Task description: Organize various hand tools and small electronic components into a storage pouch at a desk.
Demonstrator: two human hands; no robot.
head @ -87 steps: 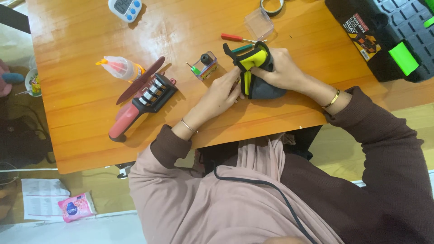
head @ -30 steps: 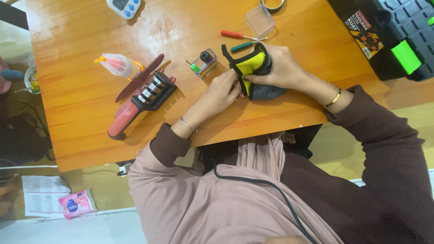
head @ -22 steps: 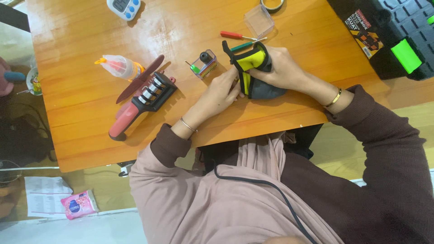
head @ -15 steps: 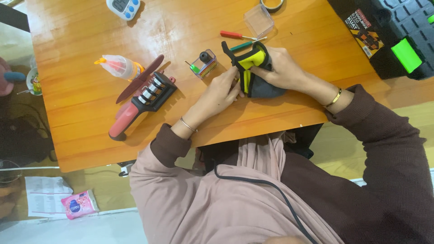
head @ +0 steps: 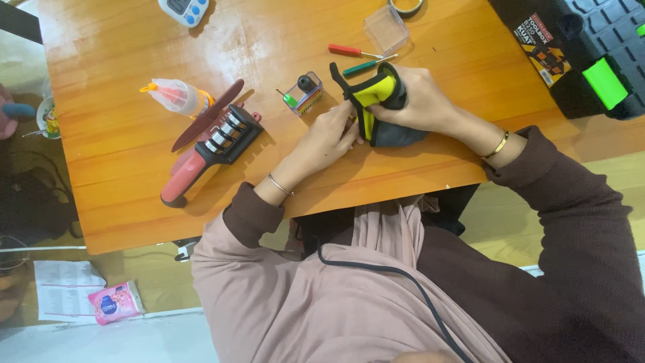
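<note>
Both hands (head: 376, 117) gripping yellow-black tool (head: 373, 101), screwdrivers (head: 356, 59) just beyond, sharpener (head: 211, 151) well aside

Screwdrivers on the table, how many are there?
2, side by side just beyond the hands: a red-handled screwdriver and a green-handled screwdriver nearer the right hand. Others may be hidden.

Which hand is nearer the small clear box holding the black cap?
Left. The left hand lies just below and right of the clear box, not touching it. The right hand sits farther right, beyond the yellow-black tool it grips.
</note>
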